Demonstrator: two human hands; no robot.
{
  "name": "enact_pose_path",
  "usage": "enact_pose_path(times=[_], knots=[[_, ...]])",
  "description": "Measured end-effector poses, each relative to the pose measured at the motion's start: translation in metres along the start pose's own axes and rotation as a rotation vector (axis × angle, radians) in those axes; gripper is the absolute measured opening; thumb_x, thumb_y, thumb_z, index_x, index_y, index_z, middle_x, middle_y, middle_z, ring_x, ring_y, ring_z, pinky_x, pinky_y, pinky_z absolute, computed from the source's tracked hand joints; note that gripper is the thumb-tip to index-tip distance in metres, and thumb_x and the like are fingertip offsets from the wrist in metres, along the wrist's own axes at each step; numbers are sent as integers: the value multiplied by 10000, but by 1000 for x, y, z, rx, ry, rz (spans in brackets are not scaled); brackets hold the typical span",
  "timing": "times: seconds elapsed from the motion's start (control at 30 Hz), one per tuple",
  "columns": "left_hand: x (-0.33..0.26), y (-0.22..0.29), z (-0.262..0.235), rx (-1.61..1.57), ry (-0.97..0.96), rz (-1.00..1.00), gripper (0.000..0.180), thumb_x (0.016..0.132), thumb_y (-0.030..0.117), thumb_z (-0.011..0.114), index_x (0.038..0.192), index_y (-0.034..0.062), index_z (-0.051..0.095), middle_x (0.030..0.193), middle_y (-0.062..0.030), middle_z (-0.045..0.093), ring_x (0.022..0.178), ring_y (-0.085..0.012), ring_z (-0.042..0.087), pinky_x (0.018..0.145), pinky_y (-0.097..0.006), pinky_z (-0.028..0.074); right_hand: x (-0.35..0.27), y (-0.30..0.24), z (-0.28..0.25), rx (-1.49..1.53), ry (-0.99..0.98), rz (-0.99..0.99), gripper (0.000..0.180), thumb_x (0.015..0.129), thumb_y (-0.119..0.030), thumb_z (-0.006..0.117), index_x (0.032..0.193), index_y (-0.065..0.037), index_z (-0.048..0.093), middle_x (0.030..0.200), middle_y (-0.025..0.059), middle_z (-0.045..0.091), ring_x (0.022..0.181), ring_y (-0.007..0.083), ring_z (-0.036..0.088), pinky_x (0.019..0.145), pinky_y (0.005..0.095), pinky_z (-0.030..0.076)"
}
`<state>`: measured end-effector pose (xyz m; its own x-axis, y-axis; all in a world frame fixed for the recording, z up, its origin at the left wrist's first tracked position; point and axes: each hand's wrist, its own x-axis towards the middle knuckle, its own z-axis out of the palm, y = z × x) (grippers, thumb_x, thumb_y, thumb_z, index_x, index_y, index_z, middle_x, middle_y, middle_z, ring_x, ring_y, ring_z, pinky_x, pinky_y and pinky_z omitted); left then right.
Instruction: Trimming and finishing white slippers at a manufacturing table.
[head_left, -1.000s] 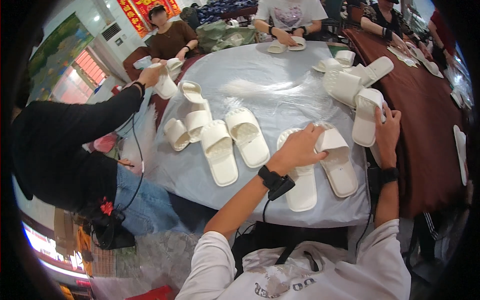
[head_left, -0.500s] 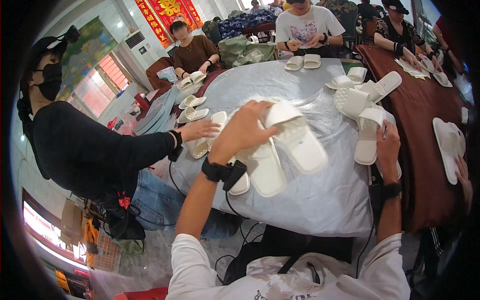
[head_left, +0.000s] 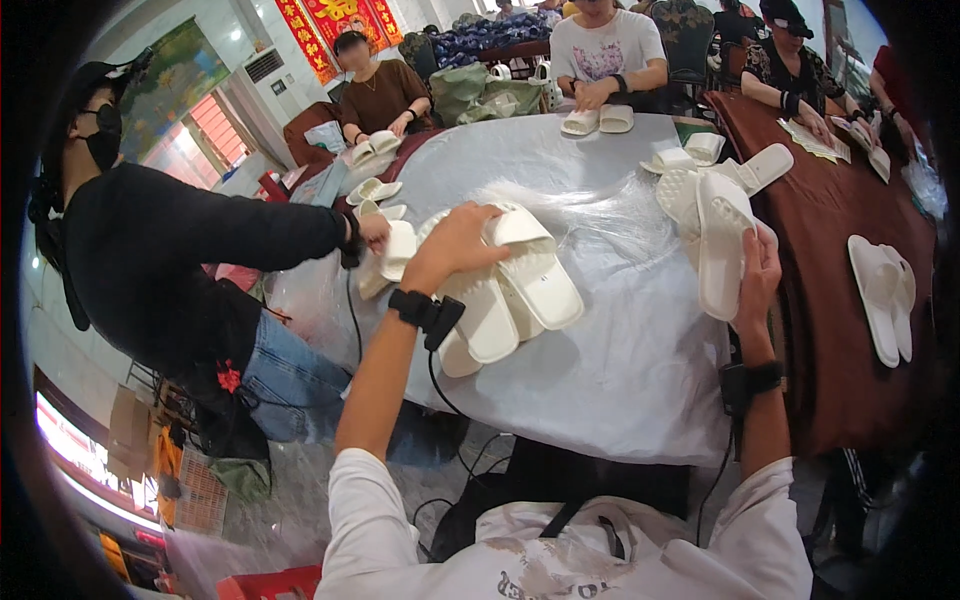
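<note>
Just left of the table's middle, my left hand (head_left: 462,243) has its fingers closed at the strap of a white open-toed slipper (head_left: 545,290). That slipper overlaps another white slipper (head_left: 485,322), and the edges of more show underneath. On the right, my right hand (head_left: 762,272) is wrapped around the side of a white slipper (head_left: 722,255) held tilted up. Its fingertips are partly hidden. Behind that slipper lies a small pile of white slippers (head_left: 768,168), touching or almost touching it; I cannot tell which.
A grey-white cloth covers the table (head_left: 640,400), with clear plastic film (head_left: 590,215) across its middle. To the left, a person in black (head_left: 200,225) reaches in and handles a white slipper (head_left: 398,250). A brown-covered table (head_left: 830,400) adjoins on the right, bearing a slipper pair (head_left: 882,300).
My left hand has moved left with its slipper onto the other slippers. My right hand has raised and tilted its slipper. The person at left has drawn their hand back from my slippers.
</note>
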<state>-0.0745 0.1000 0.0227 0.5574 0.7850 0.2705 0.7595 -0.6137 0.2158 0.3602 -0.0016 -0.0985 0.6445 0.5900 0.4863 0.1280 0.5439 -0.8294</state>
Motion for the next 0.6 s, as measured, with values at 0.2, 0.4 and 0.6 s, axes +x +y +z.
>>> enact_pose_path(times=[0.2, 0.4, 0.6], knots=[[-4, -43, 7, 95, 8, 11, 587, 726, 271, 779, 1243, 9, 687, 1196, -231, 672, 1117, -390, 641, 1010, -429, 498, -44, -23, 39, 255, -359, 441, 323, 1077, -276, 497, 1315, -61, 534, 1161, 27, 594, 953, 94, 585, 820, 258, 495], [1, -82, 7, 83, 17, 62, 448, 797, 209, 757, 1199, 22, 695, 1174, -193, 668, 1090, -356, 645, 979, -412, 514, -84, -19, 53, 39, -859, 344, 415, 1065, -61, 425, 1479, -70, 447, 1365, 60, 544, 1192, 132, 534, 1004, 280, 448], [-3, -81, -1, 216, -3, 13, 337, 838, 236, 772, 1108, 40, 719, 1129, -174, 689, 1085, -369, 646, 970, -434, 505, -89, -15, 58, -179, -962, -84, 348, 1033, -18, 461, 1372, -20, 542, 1534, 178, 443, 1321, 290, 523, 1087, 333, 412]])
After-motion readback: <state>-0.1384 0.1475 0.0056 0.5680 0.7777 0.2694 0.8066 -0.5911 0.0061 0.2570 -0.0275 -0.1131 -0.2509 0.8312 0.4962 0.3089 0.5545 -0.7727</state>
